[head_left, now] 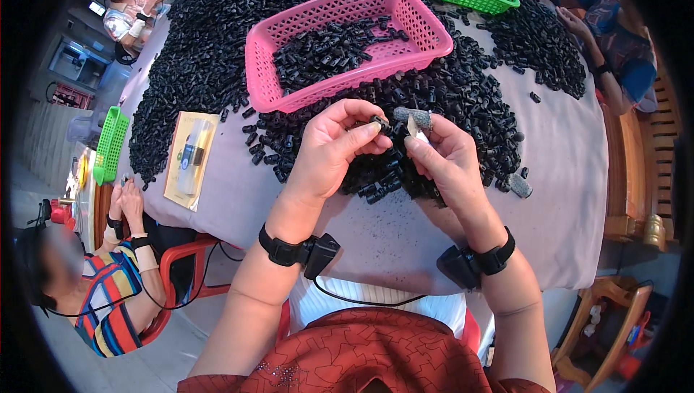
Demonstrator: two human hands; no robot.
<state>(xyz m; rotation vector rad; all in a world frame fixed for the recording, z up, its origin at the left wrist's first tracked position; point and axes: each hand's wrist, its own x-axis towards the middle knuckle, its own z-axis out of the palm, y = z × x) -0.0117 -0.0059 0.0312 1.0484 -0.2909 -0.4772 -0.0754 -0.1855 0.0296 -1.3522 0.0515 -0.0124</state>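
Observation:
My left hand (334, 146) pinches a small black plastic part (380, 124) between thumb and fingertips, above the near edge of a heap of similar black parts (426, 100). Close beside it, my right hand (450, 153) is closed on a thin, pale, pointed blade-like piece (415, 127). A dark grey, speckled sleeve-like piece (412, 116) lies along its index fingertip. The two hands are slightly apart. Beyond them stands a pink perforated basket (350, 79), partly filled with the same black parts.
A brown packet (189, 158) with a clear tube lies left. Green baskets (111, 145) stand at left and far right. A grey speckled piece (520, 186) rests on the cloth (557, 176). Other people sit around the table. A cable (361, 299) links my black wristbands.

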